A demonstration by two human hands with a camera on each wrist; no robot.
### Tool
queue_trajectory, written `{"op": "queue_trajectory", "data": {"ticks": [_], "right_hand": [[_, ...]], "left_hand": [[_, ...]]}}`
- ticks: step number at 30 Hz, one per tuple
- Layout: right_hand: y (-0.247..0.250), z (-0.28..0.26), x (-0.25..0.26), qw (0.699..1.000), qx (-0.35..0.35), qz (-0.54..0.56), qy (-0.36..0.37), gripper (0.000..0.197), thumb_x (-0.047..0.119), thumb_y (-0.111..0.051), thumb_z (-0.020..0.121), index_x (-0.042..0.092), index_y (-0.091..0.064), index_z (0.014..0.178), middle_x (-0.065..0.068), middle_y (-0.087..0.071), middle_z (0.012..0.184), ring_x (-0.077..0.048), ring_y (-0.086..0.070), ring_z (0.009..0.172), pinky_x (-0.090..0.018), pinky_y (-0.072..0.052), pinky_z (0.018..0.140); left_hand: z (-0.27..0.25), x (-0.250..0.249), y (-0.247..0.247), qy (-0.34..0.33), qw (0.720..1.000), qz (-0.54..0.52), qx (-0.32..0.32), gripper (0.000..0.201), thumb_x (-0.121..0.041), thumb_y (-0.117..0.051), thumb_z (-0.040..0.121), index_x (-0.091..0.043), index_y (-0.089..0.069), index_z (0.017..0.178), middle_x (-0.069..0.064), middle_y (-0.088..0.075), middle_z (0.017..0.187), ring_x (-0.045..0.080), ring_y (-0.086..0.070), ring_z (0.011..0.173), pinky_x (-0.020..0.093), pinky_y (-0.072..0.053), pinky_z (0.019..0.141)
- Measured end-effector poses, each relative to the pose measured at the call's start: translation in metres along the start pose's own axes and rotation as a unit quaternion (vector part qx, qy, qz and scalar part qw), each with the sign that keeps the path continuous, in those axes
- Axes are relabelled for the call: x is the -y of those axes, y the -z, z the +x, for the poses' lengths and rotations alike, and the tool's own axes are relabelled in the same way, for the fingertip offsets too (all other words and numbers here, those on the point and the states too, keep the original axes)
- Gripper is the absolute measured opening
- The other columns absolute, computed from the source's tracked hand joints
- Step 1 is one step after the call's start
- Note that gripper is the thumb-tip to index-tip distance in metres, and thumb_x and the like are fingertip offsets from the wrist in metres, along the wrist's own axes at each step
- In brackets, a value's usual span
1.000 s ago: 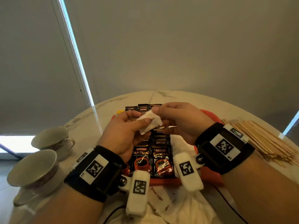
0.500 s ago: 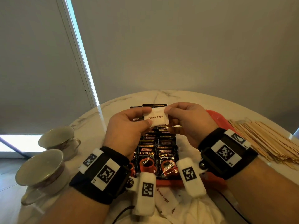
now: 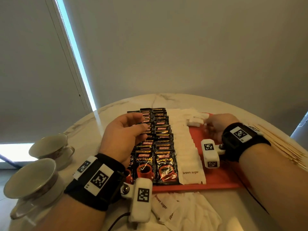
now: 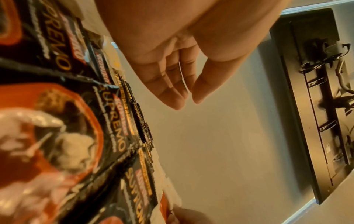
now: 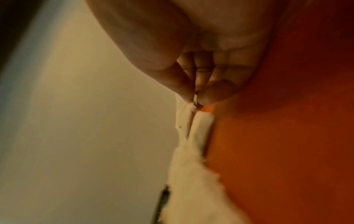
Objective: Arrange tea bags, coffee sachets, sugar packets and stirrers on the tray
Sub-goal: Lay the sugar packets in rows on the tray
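A red tray (image 3: 216, 179) holds rows of black coffee sachets (image 3: 163, 165) and, to their right, a column of overlapping white sugar packets (image 3: 185, 147). My right hand (image 3: 205, 122) is low at the far end of that column and pinches one white sugar packet (image 3: 195, 122). The right wrist view shows thumb and fingers (image 5: 195, 100) closed on the packet's edge (image 5: 203, 122) over the tray. My left hand (image 3: 143, 121) hovers empty above the coffee sachets (image 4: 67, 121), and its fingers (image 4: 172, 94) are relaxed.
Wooden stirrers (image 3: 283, 147) lie in a heap on the table, right of the tray. Loose brown sugar packets (image 3: 166, 207) lie at the near edge. Two teacups (image 3: 31, 179) (image 3: 50, 145) stand at the left. The table is round marble (image 3: 86, 130).
Both hands held one brown sugar packet above the tray. The left hand has let go, and the right hand has carried the packet down to the far end of the sugar column.
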State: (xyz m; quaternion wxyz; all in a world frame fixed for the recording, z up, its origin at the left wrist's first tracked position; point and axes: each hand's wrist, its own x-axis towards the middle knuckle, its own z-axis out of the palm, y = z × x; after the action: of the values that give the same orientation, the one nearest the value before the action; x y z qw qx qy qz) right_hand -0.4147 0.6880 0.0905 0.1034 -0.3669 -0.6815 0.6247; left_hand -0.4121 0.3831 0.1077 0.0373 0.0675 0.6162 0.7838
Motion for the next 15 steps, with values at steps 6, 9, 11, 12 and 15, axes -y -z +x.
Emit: {"op": "queue_trajectory", "data": {"ticks": [6,9,11,12,15], "right_hand": [[-0.005,0.008,0.012,0.994,0.003,-0.104,-0.020,0.007,0.004,-0.067,0.091,-0.001,-0.069,0.087,-0.011,-0.065,0.072,-0.025,-0.060,0.071,-0.037,-0.047,0.076],[-0.009,0.011,0.015,0.988,0.015,-0.154,-0.018,0.006,0.003,-0.066,0.093,-0.002,-0.068,0.088,-0.011,-0.064,0.070,-0.021,-0.058,0.063,-0.034,-0.048,0.070],[-0.010,0.015,0.015,0.985,0.013,-0.174,-0.011,0.008,0.003,-0.068,0.092,-0.004,-0.070,0.093,-0.014,-0.067,0.078,-0.024,-0.061,0.072,-0.035,-0.052,0.076],[-0.010,0.016,0.016,0.983,0.012,-0.182,-0.009,0.009,0.004,-0.068,0.091,-0.005,-0.070,0.092,-0.014,-0.068,0.081,-0.024,-0.061,0.075,-0.036,-0.053,0.079],[-0.009,0.018,0.015,0.980,0.016,-0.200,-0.001,0.009,0.009,-0.070,0.090,0.004,-0.070,0.082,-0.012,-0.068,0.078,-0.020,-0.060,0.070,-0.030,-0.049,0.064]], "left_hand": [[0.002,0.001,0.003,0.010,1.000,0.003,0.001,0.028,0.007,-0.070,0.091,-0.011,-0.073,0.112,0.002,-0.076,0.101,0.009,-0.076,0.076,0.023,-0.059,0.064],[0.002,0.001,0.003,0.012,1.000,0.006,0.004,0.028,0.008,-0.070,0.091,-0.010,-0.073,0.112,0.002,-0.076,0.100,0.009,-0.075,0.076,0.024,-0.059,0.063],[0.003,0.002,0.002,0.013,1.000,0.010,0.003,0.028,0.008,-0.070,0.090,-0.010,-0.073,0.111,0.001,-0.076,0.099,0.009,-0.075,0.077,0.024,-0.059,0.063],[0.003,0.003,0.002,0.015,1.000,0.010,0.003,0.028,0.008,-0.070,0.090,-0.011,-0.073,0.110,0.001,-0.076,0.097,0.009,-0.075,0.077,0.025,-0.059,0.064],[0.004,0.004,0.001,0.020,1.000,0.014,0.003,0.027,0.007,-0.071,0.090,-0.012,-0.074,0.109,0.000,-0.076,0.096,0.011,-0.074,0.078,0.026,-0.059,0.064]]}}
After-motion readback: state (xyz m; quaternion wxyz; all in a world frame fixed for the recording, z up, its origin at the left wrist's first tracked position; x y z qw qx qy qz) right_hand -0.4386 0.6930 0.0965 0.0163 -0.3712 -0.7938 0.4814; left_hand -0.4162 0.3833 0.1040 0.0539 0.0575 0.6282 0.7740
